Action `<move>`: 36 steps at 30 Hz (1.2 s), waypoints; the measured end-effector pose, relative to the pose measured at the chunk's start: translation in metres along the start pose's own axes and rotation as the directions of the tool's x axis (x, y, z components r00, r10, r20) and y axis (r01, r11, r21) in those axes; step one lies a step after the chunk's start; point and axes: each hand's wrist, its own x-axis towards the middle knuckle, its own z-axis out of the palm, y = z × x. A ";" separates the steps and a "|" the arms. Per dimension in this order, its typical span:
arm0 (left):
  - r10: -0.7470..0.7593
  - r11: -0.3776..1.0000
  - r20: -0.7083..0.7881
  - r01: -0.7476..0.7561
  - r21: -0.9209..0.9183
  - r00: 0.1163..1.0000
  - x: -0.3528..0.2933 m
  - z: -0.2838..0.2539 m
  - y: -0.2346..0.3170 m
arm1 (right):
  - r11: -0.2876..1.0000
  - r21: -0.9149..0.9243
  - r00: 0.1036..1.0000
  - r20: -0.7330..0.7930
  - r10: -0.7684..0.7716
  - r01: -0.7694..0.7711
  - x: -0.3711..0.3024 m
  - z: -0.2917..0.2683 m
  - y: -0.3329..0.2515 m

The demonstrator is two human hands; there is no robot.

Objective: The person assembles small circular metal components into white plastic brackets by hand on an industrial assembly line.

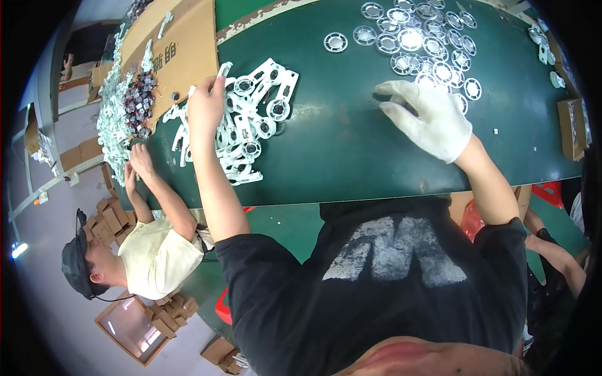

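My bare left hand (205,111) is at the far left part of the pile of white plastic housings (251,149), pinching a white plastic part (225,68) at its fingertips. Many of these housings have a long arm and a round end with a dark centre. My right hand (433,119) wears a white glove and hovers over the green table (338,150). Its thumb and fingers are curved and apart, with nothing seen between them. Just beyond it lies a spread of shiny round discs (411,40) with slotted rims; the glove overlaps the nearest ones.
A cardboard sheet (188,37) lies at the far left, beside small dark motor-like parts (139,103) and a heap of white pieces (113,135). A co-worker in a cap (147,257) reaches in at the left. A small cardboard box (570,128) stands at the right edge.
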 end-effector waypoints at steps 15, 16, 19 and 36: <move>0.715 0.478 -0.483 -0.858 -0.191 0.506 -0.059 0.025 0.178 | 0.916 0.390 0.991 -0.049 0.123 -0.095 0.000 0.006 0.009; 0.784 0.368 -0.416 -0.884 -0.288 0.461 -0.072 0.036 0.184 | 0.794 0.587 0.986 0.063 0.152 -0.160 0.002 0.000 0.004; 0.811 0.152 -0.511 -0.946 -0.285 0.284 -0.080 0.048 0.204 | 0.639 0.668 0.900 0.425 0.094 -0.382 0.003 -0.023 0.013; 0.603 0.562 -0.266 -0.637 -0.528 0.752 -0.059 0.068 0.180 | 0.847 0.430 0.949 0.103 0.298 -0.312 0.009 -0.027 0.027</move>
